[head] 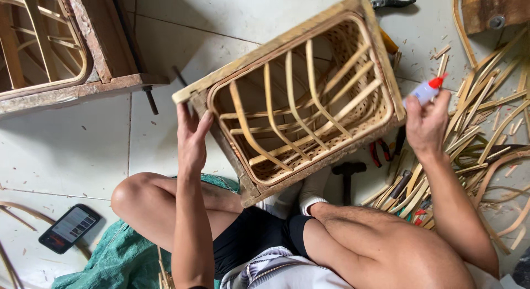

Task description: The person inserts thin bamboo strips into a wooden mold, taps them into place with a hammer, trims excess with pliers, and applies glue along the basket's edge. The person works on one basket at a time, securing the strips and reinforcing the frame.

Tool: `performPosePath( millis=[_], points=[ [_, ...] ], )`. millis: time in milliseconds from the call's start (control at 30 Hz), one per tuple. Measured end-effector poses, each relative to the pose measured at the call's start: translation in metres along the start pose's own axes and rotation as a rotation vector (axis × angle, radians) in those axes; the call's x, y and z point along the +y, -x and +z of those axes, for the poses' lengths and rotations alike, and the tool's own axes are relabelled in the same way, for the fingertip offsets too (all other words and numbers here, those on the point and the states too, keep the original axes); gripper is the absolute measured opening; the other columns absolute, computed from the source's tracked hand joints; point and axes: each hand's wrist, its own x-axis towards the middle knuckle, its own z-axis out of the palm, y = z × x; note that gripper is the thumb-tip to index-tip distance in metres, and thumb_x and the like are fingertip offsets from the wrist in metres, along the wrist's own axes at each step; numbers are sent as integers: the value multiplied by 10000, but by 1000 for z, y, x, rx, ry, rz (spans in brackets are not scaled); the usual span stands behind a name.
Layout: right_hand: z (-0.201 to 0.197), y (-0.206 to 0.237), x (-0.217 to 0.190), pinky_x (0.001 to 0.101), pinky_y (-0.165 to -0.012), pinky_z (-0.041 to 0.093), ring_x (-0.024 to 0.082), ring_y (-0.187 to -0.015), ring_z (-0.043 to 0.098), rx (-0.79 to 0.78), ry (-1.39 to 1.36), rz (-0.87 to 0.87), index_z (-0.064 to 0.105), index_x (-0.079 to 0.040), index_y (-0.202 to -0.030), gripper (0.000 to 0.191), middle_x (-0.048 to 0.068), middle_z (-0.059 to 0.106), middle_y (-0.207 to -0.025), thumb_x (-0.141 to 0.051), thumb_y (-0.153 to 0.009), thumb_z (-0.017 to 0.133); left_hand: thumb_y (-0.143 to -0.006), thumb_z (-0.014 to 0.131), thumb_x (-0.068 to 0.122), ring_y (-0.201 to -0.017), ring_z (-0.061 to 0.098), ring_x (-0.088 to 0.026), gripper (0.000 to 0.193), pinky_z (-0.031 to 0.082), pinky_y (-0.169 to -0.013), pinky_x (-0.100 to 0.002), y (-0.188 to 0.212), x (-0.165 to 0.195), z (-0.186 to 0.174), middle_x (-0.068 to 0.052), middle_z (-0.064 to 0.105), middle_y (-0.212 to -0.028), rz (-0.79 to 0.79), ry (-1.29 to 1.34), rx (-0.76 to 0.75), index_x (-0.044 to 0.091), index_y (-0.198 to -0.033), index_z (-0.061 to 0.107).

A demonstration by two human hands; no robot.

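A rectangular rattan basket frame [292, 96] sits inside a wooden mould and is tilted up toward me above my knees. My left hand [193, 137] grips the frame's near left corner, thumb on one side and fingers on the other. My right hand [426, 123] is closed around a small glue bottle [425, 91] with a red nozzle, held just beyond the frame's right edge. The nozzle points up and to the right, away from the basket.
A second wooden mould with a rattan basket [49, 51] lies at the upper left. A phone [69, 228] rests on the tiled floor at lower left. Rattan strips and offcuts [486, 134] pile up on the right; pliers [381, 152] and a hammer [348, 173] lie beneath the frame.
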Motion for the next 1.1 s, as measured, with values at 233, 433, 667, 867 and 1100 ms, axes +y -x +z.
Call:
performPosePath(
  millis=[233,433,667,867,1100],
  points=[
    [-17,-13,-58,327,-883,663,256,-991,743,32,98,-422,559,56,-1278,272,206,707,-1103,-132,-1160,717,-977,699,76,-1627,169,-305,961,306,-1293,-455,-29,3,14,-184,63,-1762,-5,-6,-124,38,-1673,37],
    [54,-72,-146,342,-935,653,297,-1063,726,-188,228,-862,657,50,-1337,469,206,713,-1177,-145,-970,873,-987,735,83,-1501,472,-292,707,473,-1205,-400,8,-2,31,-222,445,-1624,-16,-54,130,-26,-1581,367],
    [103,-95,-193,336,-834,592,206,-935,650,-145,419,-995,735,-30,-1233,449,83,701,-1054,-218,-866,914,-937,762,66,-1252,630,-177,583,554,-1060,-317,13,4,48,-139,648,-1404,-21,-161,147,-15,-1471,542],
    [97,-97,-196,328,-850,562,186,-965,632,-111,493,-1003,732,-54,-1262,440,50,674,-1073,-279,-932,918,-944,750,33,-1271,617,-166,571,539,-1078,-312,12,8,44,-135,638,-1422,-15,-164,115,-11,-1475,544],
    [84,-98,-173,335,-835,525,184,-998,609,-77,530,-983,729,-69,-1273,440,52,671,-1115,-278,-929,905,-941,743,19,-1242,625,-158,581,548,-1064,-317,16,5,45,-123,645,-1403,-38,-174,131,-1,-1483,535]
  ],
)
